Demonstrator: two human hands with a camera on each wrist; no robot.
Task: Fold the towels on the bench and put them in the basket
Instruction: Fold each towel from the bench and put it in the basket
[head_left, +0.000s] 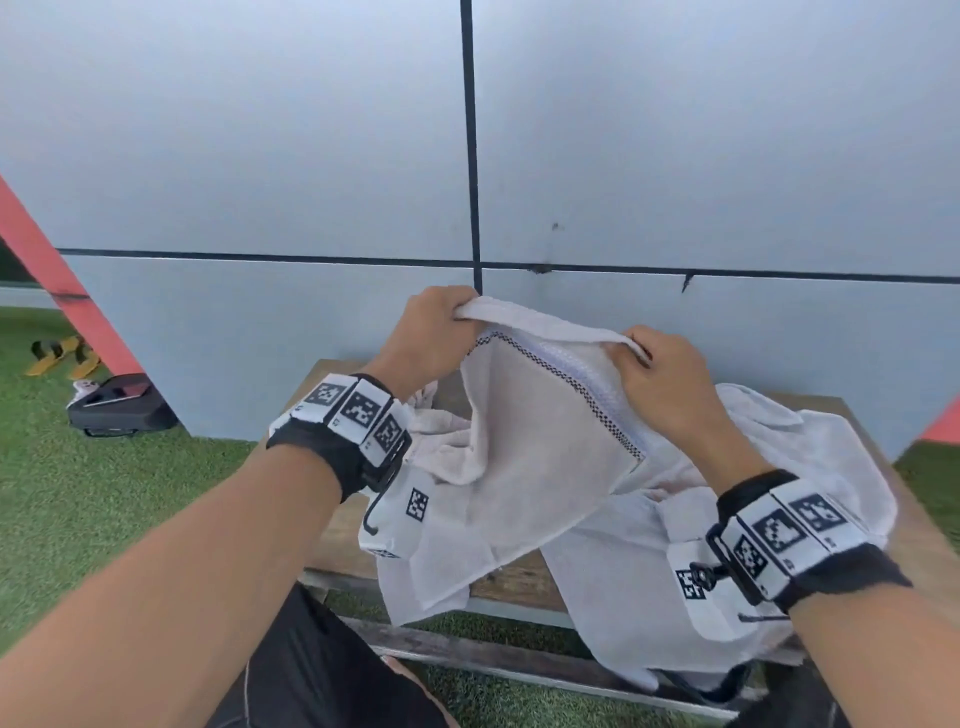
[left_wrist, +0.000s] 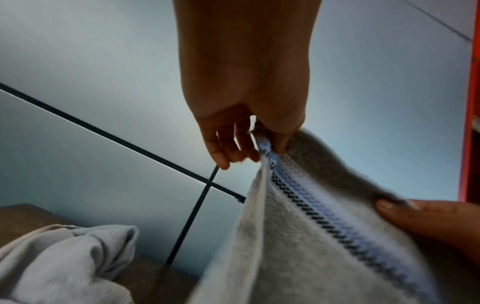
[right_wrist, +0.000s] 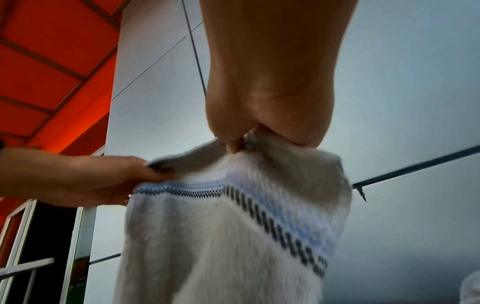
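A white towel (head_left: 530, 447) with a blue and black checked band hangs lifted above the wooden bench (head_left: 519, 579). My left hand (head_left: 441, 322) pinches its top edge at the left end, and my right hand (head_left: 644, 358) pinches the same edge at the right. In the left wrist view my left hand (left_wrist: 265, 139) pinches the towel (left_wrist: 298, 246) between thumb and fingers. From the right wrist my right hand (right_wrist: 241, 144) bunches the towel (right_wrist: 221, 236) at its edge. More white towels (head_left: 810, 467) lie crumpled on the bench behind and to the right. I see no basket.
A grey panelled wall (head_left: 675, 156) rises right behind the bench. Artificial grass (head_left: 104, 493) surrounds it. A dark case (head_left: 122, 408) and yellow sandals (head_left: 62, 356) lie at the left by a red beam (head_left: 62, 280). My dark-clothed legs (head_left: 311, 670) are below.
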